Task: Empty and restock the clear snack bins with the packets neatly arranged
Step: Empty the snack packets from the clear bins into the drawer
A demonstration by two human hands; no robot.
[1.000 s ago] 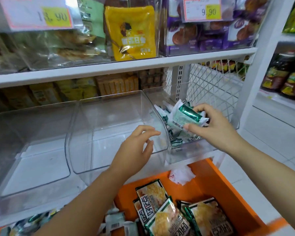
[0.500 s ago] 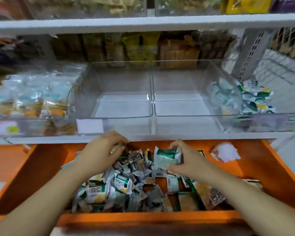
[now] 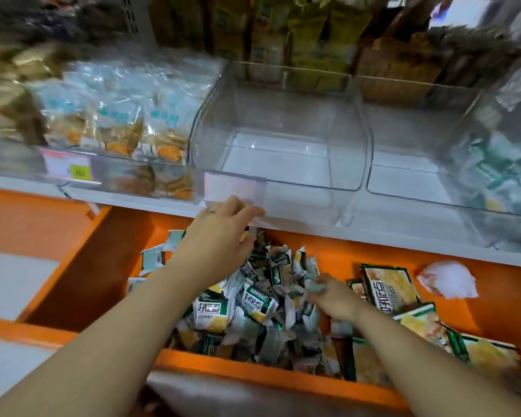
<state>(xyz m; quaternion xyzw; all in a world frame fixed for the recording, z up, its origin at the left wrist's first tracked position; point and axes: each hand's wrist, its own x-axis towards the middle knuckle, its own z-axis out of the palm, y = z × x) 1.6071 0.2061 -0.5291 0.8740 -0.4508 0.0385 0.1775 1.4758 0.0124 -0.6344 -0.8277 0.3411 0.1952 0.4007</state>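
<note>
Packets are best gathered a few at a time with their faces turned one way, so that rows can be laid in the bin rather than dropped in loose. The pile looks tangled, so each packet should be pinched by an edge and drawn clear before it is lifted.

The left hand is held with fingers loosely extended and nothing is seen in it. Its fingertips are at the bin's front lip, above the far edge of the pile. The right hand is sunk into the pile's right side. Its fingers are bent, but blur hides whether a packet is gripped.

The packets are heaped in the tray, near of and below the bin, under both hands.
</note>
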